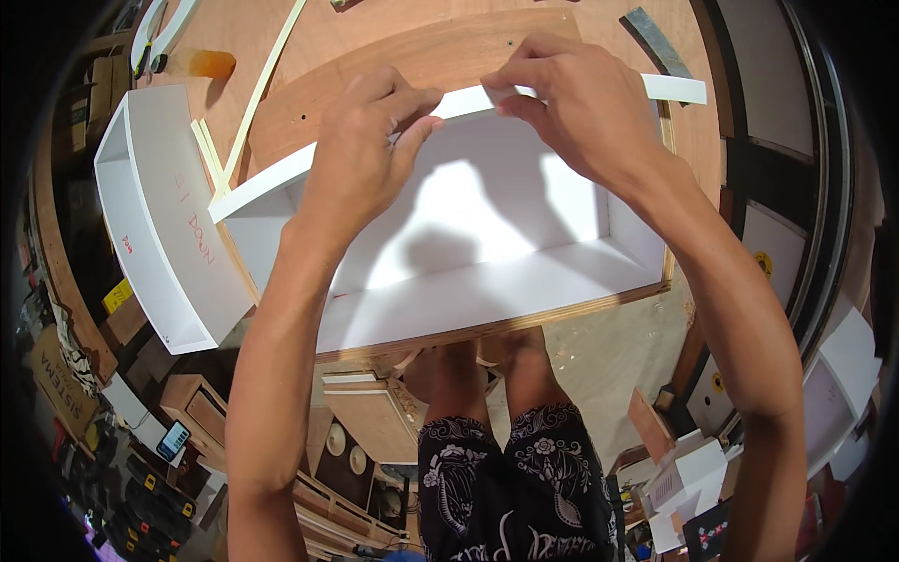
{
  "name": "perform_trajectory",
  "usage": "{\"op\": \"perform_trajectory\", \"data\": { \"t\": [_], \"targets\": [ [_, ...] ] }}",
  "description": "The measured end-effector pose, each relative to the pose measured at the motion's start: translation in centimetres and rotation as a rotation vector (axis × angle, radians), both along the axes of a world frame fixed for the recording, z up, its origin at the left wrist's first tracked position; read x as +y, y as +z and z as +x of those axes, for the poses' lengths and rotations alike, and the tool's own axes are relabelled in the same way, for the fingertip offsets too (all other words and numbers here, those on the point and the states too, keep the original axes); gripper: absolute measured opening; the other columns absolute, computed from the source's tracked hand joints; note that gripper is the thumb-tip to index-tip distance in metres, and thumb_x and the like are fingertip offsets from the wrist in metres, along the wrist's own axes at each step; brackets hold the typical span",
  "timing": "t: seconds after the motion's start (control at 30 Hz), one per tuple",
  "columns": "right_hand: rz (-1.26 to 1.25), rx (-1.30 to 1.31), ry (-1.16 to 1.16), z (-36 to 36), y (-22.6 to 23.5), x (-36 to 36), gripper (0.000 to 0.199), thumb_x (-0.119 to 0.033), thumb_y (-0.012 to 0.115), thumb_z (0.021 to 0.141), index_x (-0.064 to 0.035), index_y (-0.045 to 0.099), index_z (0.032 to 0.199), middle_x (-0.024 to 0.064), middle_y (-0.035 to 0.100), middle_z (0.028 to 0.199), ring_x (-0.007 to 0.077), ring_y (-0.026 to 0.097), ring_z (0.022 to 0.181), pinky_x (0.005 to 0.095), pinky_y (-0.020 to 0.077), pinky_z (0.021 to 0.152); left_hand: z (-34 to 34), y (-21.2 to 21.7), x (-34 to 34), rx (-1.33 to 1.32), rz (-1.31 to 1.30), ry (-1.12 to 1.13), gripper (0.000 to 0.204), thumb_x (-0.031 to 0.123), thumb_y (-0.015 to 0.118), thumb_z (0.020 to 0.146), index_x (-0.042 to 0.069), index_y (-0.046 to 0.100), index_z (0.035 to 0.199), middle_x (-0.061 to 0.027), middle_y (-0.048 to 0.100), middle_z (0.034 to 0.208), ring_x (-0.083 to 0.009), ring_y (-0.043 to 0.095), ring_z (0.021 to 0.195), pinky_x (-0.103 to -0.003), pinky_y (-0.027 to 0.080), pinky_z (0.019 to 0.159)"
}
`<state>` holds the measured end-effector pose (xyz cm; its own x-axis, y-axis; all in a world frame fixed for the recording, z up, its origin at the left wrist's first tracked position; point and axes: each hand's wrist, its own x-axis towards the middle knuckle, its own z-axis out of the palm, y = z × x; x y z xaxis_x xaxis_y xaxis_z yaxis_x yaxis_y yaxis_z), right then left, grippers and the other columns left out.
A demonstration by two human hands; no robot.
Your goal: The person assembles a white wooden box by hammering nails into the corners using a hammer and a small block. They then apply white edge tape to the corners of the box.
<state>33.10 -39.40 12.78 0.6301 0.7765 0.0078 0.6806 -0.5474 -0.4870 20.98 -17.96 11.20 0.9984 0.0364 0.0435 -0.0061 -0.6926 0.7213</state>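
Note:
A white open box with plywood edges lies in front of me, its hollow side facing up. Along its far edge runs a narrow white edging strip, whose right end sticks out past the box corner. My left hand pinches the strip left of the middle, thumb on the near side and fingers on the far side. A short way to the right, my right hand pinches it too, with a small greyish patch between thumb and forefinger that I cannot make out. Both hands cast shadows into the box.
At the left stands another white box with red handwriting. Thin pale strips, an orange bottle and a curved wooden panel lie on the wooden table. A dark grey curved piece rests at the far right.

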Motion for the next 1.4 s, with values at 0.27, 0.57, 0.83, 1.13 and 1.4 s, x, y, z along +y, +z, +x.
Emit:
{"op": "perform_trajectory", "data": {
  "t": [0.27,0.57,0.83,1.13,1.4],
  "targets": [
    [0.019,0.006,-0.002,0.3,-0.4,-0.7,0.006,-0.013,0.073,0.089,-0.0096,0.078,0.089,0.0061,0.073,0.092,0.0333,0.071,0.089,0.0483,0.0535,0.073,0.2,-0.1,-0.7,-0.042,0.031,-0.006,0.019,0.007,0.079,0.092,0.001,0.078,0.109,-0.0104,0.065,0.09,-0.0302,0.057,0.084,-0.042,0.048,0.077],
    [0.128,-0.04,0.001,0.4,-1.0,-1.3,0.008,-0.013,0.071,0.087,-0.0094,0.077,0.085,0.0049,0.072,0.089,0.0323,0.069,0.086,0.0476,0.0521,0.071,0.9,0.3,-1.1,-0.091,0.157,-0.101,0.023,0.006,0.078,0.093,0.0,0.076,0.116,-0.0105,0.064,0.096,-0.029,0.059,0.09,-0.039,0.049,0.077],
    [0.073,-0.032,0.001,2.3,0.3,-4.0,0.01,-0.015,0.071,0.089,-0.0096,0.078,0.086,0.007,0.073,0.084,0.0319,0.069,0.083,0.0464,0.0509,0.072,3.9,0.5,-4.7,-0.081,0.032,-0.084,0.024,0.007,0.079,0.092,-0.001,0.077,0.114,-0.0141,0.068,0.102,-0.0301,0.066,0.093,-0.038,0.057,0.08],
    [0.108,-0.087,0.024,3.3,0.3,-6.1,0.006,-0.012,0.077,0.086,-0.0083,0.078,0.091,0.0072,0.072,0.085,0.0315,0.068,0.083,0.0457,0.0529,0.072,4.2,-0.9,-5.2,-0.185,0.025,-0.104,0.022,0.007,0.082,0.089,0.001,0.076,0.109,-0.01,0.063,0.092,-0.0286,0.06,0.087,-0.041,0.051,0.075],
    [0.001,-0.062,0.009,3.6,0.4,-5.5,0.008,-0.01,0.078,0.088,-0.0096,0.078,0.096,0.0026,0.071,0.09,0.0274,0.065,0.085,0.0426,0.0532,0.074,4.4,-1.0,-4.5,-0.211,0.1,-0.17,0.025,0.004,0.082,0.091,-0.001,0.076,0.115,-0.0098,0.064,0.094,-0.0243,0.062,0.083,-0.036,0.053,0.072]
  ]
}}
